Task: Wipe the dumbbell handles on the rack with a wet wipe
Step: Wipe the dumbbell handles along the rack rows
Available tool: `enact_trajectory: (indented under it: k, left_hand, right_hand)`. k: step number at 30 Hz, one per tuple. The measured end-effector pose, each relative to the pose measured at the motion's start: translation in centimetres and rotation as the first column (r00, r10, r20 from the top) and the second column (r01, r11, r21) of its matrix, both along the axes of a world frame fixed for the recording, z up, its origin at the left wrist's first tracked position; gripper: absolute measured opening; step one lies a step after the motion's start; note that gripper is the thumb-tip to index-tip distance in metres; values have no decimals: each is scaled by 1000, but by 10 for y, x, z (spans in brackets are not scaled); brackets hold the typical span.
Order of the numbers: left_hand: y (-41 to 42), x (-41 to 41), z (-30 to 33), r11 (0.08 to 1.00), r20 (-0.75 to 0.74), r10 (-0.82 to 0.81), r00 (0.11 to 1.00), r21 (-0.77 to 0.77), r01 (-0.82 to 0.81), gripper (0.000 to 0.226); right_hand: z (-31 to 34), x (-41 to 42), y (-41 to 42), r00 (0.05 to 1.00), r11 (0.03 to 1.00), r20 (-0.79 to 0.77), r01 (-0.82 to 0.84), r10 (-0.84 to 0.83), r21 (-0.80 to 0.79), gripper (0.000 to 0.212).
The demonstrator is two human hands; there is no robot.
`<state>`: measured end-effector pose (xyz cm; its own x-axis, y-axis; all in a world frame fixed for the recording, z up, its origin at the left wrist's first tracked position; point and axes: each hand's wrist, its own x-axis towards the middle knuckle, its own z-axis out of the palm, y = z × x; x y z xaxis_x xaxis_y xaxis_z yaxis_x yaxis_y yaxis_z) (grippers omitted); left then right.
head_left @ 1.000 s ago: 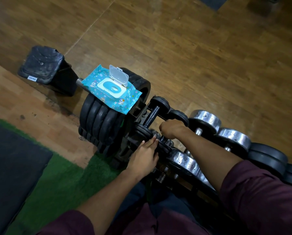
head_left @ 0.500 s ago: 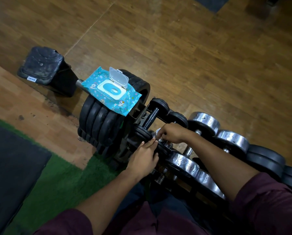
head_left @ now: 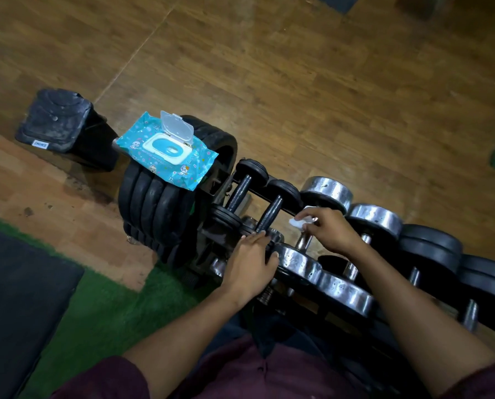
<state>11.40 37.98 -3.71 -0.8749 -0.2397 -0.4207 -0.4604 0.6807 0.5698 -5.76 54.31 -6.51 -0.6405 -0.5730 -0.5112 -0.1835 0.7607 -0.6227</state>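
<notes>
Our right hand [head_left: 331,230] pinches one white wet wipe [head_left: 299,221] over a chrome dumbbell handle [head_left: 304,240]. Left of these fingers we count two small black dumbbells [head_left: 242,192]. Our left hand [head_left: 249,267] rests with fingers together on the rack's near weights. One blue wipe pack [head_left: 165,151] stands open; its writing is unreadable.

A dark metal rack [head_left: 242,194] runs from the frame's centre toward the lower right, carrying a row of dumbbells: two small black dumbbells [head_left: 242,192] at its left end, then chrome-headed dumbbells [head_left: 325,191], then black-headed dumbbells [head_left: 430,243] at the right edge. The rack stands on a wooden floor [head_left: 298,82]. Also on the floor are a green turf strip [head_left: 102,306] at lower left, a dark mat [head_left: 19,298] on it, and a black block [head_left: 59,122] at upper left.
</notes>
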Motion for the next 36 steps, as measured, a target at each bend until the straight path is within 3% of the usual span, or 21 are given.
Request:
enact_trajectory:
  k: [5, 9, 11, 15, 19, 24, 27, 31, 36]
  left_hand:
    - [38, -5, 6, 998, -9, -58, 998, 20, 58, 60]
    - [60, -7, 1, 998, 59, -63, 996, 2, 63, 68]
    - [65, -9, -1, 999, 68, -48, 997, -21, 50, 68]
    - [71, -11, -5, 998, 100, -23, 995, -56, 29, 76]
    - [80, -11, -7, 998, 109, 21, 994, -61, -15, 79]
    - [85, -10, -8, 997, 121, 31, 992, -76, -22, 83]
    - [84, -10, -9, 997, 134, 31, 991, -80, -20, 84]
    - [81, -12, -11, 996, 128, 3, 992, -86, 8, 86]
    - [77, -11, -14, 996, 126, -14, 992, -84, 25, 88]
  right_hand:
    - [0, 11, 28, 977, 995, -191, -93, 97, 32, 25]
    - [-9, 26, 35, 921, 937, -168, -346, 350, 57, 25]
    - [-15, 30, 39, 897, 916, -188, -397, 400, 52, 26]
    - [-15, 28, 41, 930, 963, -252, -255, 269, 88, 33]
    - [-16, 34, 38, 896, 921, -211, -378, 390, 96, 40]
    - [-20, 30, 41, 924, 966, -282, -245, 258, 83, 42]
    - [-20, 36, 38, 902, 951, -300, -294, 309, 96, 42]
    - [-29, 27, 41, 933, 993, -353, -25, 64, 112, 44]
    - [-29, 33, 39, 910, 973, -348, -193, 225, 124, 42]
